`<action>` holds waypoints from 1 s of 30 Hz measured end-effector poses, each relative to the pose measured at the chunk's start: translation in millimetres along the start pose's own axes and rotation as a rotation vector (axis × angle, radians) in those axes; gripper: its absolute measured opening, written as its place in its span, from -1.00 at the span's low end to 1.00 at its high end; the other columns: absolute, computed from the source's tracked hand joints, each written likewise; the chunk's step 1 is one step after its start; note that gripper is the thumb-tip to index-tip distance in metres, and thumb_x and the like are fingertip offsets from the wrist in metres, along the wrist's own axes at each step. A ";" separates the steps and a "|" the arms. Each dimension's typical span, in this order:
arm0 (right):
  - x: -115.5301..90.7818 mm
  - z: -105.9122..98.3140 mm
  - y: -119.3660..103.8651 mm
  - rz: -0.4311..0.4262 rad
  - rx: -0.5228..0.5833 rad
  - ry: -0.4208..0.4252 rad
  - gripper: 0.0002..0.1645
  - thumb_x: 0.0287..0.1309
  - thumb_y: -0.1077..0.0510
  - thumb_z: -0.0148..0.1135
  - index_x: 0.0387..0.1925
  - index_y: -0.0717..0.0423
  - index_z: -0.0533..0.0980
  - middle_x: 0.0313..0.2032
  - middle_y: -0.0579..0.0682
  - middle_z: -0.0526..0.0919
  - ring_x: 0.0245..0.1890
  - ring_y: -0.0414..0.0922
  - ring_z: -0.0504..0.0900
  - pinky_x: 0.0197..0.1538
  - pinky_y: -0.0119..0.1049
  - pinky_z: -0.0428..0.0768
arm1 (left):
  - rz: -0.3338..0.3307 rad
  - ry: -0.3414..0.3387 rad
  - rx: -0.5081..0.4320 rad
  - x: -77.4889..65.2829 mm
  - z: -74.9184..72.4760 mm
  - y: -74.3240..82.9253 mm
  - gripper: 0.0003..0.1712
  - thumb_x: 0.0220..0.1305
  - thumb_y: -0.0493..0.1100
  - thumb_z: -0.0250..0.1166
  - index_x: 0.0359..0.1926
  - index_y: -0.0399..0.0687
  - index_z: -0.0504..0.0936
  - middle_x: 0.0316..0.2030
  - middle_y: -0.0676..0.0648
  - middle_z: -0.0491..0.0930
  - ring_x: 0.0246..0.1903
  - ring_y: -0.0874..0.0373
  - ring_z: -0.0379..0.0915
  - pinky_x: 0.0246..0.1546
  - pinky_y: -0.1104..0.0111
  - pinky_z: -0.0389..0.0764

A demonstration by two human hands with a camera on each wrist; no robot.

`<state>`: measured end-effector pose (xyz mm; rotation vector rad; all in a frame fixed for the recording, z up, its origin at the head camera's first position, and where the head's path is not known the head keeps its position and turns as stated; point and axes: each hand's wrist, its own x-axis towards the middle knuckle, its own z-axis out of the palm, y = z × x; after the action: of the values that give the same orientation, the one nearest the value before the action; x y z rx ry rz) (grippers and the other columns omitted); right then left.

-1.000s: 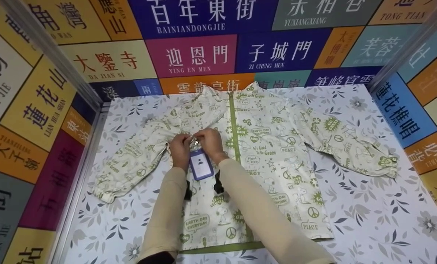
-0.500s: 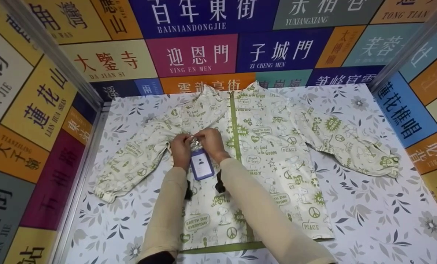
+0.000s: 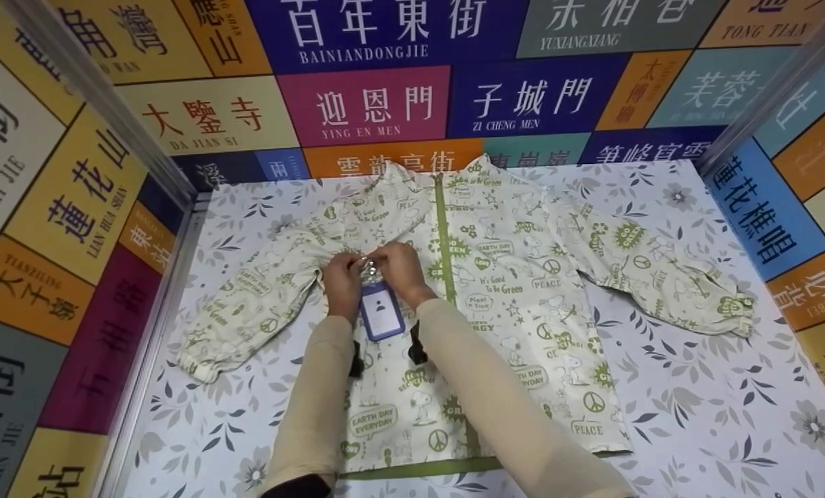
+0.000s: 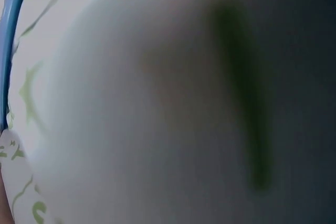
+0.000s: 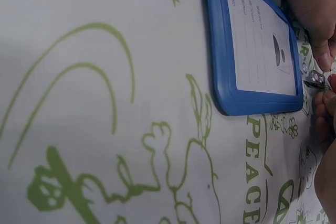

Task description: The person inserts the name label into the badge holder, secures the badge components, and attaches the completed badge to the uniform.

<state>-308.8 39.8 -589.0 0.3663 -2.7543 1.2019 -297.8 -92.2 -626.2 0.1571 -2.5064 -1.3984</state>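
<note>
A printed jacket (image 3: 523,297) with green lettering and a green front strip lies spread face up. On its left front panel is an ID badge (image 3: 382,311) in a blue-purple frame, with a metal clip (image 3: 369,270) at its top end. My left hand (image 3: 343,280) and right hand (image 3: 402,270) meet just above the badge, fingertips pinching at the clip from either side. In the right wrist view, the badge holder (image 5: 220,40) lies over the jacket, and the clip (image 5: 315,78) shows between the fingers. I cannot tell whether cloth is pinched too. The left wrist view is mostly blurred cloth.
The table (image 3: 696,401) has a white floral cover. Printed panels stand behind it, like the pink one (image 3: 377,104), and along both sides. A metal frame edge (image 3: 142,346) runs down the left. Black wrist straps (image 3: 418,346) hang by the sleeves.
Both hands stay at the badge's top end, their fingertips shifting only slightly. The badge and jacket stay nearly where they were.
</note>
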 end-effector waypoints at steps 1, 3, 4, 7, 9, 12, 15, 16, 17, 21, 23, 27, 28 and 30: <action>-0.1 -0.3 0.1 0.005 0.005 -0.003 -0.67 0.10 0.44 0.20 -0.27 0.06 0.77 -0.29 -0.01 0.81 -0.25 -0.06 0.74 -0.04 -0.23 0.67 | 0.004 -0.001 -0.002 -0.1 0.2 0.0 -0.86 0.32 -0.23 0.29 -0.28 -0.24 0.70 -0.25 -0.22 0.67 -0.18 -0.08 0.62 -0.10 0.13 0.62; -0.7 -0.4 1.1 0.013 0.013 -0.008 -0.65 0.08 0.45 0.19 -0.25 0.06 0.77 -0.28 -0.01 0.81 -0.25 -0.07 0.74 -0.03 -0.25 0.67 | 0.017 -0.006 -0.006 -0.2 0.7 -1.0 -0.85 0.33 -0.22 0.28 -0.29 -0.24 0.70 -0.25 -0.23 0.67 -0.19 -0.09 0.62 -0.11 0.13 0.62; -1.2 -0.4 1.8 0.015 0.016 -0.010 -0.64 0.07 0.46 0.19 -0.24 0.05 0.76 -0.27 -0.01 0.81 -0.24 -0.07 0.74 -0.03 -0.25 0.67 | 0.025 -0.009 -0.010 -0.5 0.8 -1.6 -0.84 0.33 -0.21 0.28 -0.29 -0.24 0.70 -0.25 -0.23 0.67 -0.20 -0.09 0.62 -0.12 0.13 0.62; -3.1 -1.2 4.3 0.021 0.011 -0.016 -0.64 0.13 0.43 0.19 -0.20 0.02 0.76 -0.22 -0.03 0.81 -0.20 -0.09 0.75 -0.01 -0.27 0.68 | 0.063 -0.011 -0.016 -1.2 2.2 -3.5 -0.81 0.33 -0.18 0.28 -0.28 -0.24 0.70 -0.26 -0.24 0.66 -0.21 -0.10 0.61 -0.13 0.12 0.62; -4.1 -1.6 6.3 0.016 0.000 -0.021 -0.66 0.18 0.40 0.19 -0.17 0.01 0.76 -0.19 -0.04 0.81 -0.17 -0.10 0.76 0.01 -0.28 0.68 | 0.091 -0.009 -0.019 -1.3 2.9 -4.7 -0.80 0.31 -0.17 0.29 -0.28 -0.25 0.70 -0.27 -0.24 0.66 -0.22 -0.11 0.60 -0.13 0.11 0.61; -4.2 -2.0 8.3 0.001 -0.006 -0.030 -0.71 0.24 0.34 0.21 -0.13 0.03 0.75 -0.15 -0.02 0.80 -0.12 -0.08 0.76 0.04 -0.26 0.67 | 0.125 -0.001 -0.017 -0.5 3.1 -5.6 -0.81 0.29 -0.18 0.31 -0.29 -0.27 0.70 -0.27 -0.26 0.66 -0.21 -0.13 0.60 -0.10 0.09 0.61; -3.3 -2.4 8.4 0.001 -0.001 -0.050 -0.71 0.23 0.33 0.22 -0.10 0.06 0.73 -0.12 0.00 0.79 -0.09 -0.06 0.75 0.07 -0.24 0.66 | 0.134 -0.006 -0.010 1.0 1.7 -5.6 -0.83 0.29 -0.21 0.30 -0.28 -0.28 0.70 -0.26 -0.26 0.65 -0.20 -0.13 0.60 -0.08 0.09 0.60; -3.0 -2.5 7.9 0.005 -0.001 -0.059 -0.70 0.23 0.34 0.22 -0.08 0.07 0.72 -0.11 0.00 0.79 -0.07 -0.06 0.75 0.09 -0.24 0.66 | 0.130 -0.009 -0.006 1.5 1.0 -5.6 -0.83 0.30 -0.22 0.30 -0.27 -0.28 0.70 -0.26 -0.26 0.65 -0.19 -0.14 0.60 -0.08 0.09 0.60; -3.0 -2.8 7.4 0.011 -0.001 -0.069 -0.69 0.23 0.34 0.21 -0.06 0.07 0.71 -0.11 0.01 0.79 -0.07 -0.06 0.75 0.08 -0.23 0.66 | 0.124 -0.011 0.003 2.0 0.3 -5.6 -0.84 0.32 -0.23 0.29 -0.26 -0.28 0.70 -0.25 -0.26 0.65 -0.19 -0.14 0.60 -0.08 0.09 0.60; -4.4 -4.7 5.7 0.039 -0.008 -0.107 -0.61 0.22 0.36 0.20 0.06 0.08 0.66 -0.09 0.04 0.78 -0.11 -0.06 0.74 0.02 -0.23 0.67 | 0.105 -0.005 0.056 3.3 -0.8 -6.5 -0.84 0.35 -0.24 0.27 -0.22 -0.27 0.70 -0.23 -0.25 0.66 -0.20 -0.11 0.60 -0.09 0.10 0.60; -7.3 -5.1 5.4 0.051 -0.008 -0.127 -0.55 0.20 0.37 0.19 0.12 0.10 0.62 -0.13 0.05 0.77 -0.21 -0.07 0.72 -0.08 -0.25 0.68 | 0.102 0.003 0.084 2.5 -1.1 -7.7 -0.84 0.34 -0.24 0.28 -0.21 -0.27 0.70 -0.24 -0.25 0.66 -0.21 -0.10 0.60 -0.11 0.10 0.60; -14.4 -3.8 5.4 0.080 0.023 -0.155 -0.47 0.17 0.40 0.18 0.19 0.13 0.55 -0.26 0.07 0.76 -0.42 -0.15 0.63 -0.32 -0.35 0.60 | 0.100 -0.005 0.098 0.9 -2.8 -9.9 -0.85 0.32 -0.27 0.29 -0.18 -0.29 0.70 -0.25 -0.25 0.64 -0.23 -0.11 0.58 -0.14 0.11 0.60; -16.3 -3.3 5.3 0.089 0.036 -0.159 -0.45 0.16 0.41 0.17 0.21 0.13 0.54 -0.30 0.07 0.76 -0.46 -0.17 0.60 -0.36 -0.39 0.56 | 0.098 -0.011 0.099 0.6 -3.4 -10.6 -0.85 0.32 -0.28 0.29 -0.17 -0.29 0.69 -0.25 -0.25 0.63 -0.23 -0.11 0.57 -0.14 0.11 0.60; -19.5 -1.9 5.3 0.103 0.056 -0.160 -0.43 0.14 0.42 0.16 0.22 0.12 0.53 -0.37 0.06 0.74 -0.51 -0.23 0.54 -0.43 -0.45 0.50 | 0.088 -0.027 0.097 0.0 -4.9 -11.9 -0.84 0.33 -0.29 0.27 -0.14 -0.28 0.69 -0.24 -0.25 0.61 -0.23 -0.10 0.56 -0.15 0.11 0.59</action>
<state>-291.3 48.2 -595.3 0.3442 -2.9127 1.3314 -296.9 -102.6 -633.9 0.0458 -2.5714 -1.2537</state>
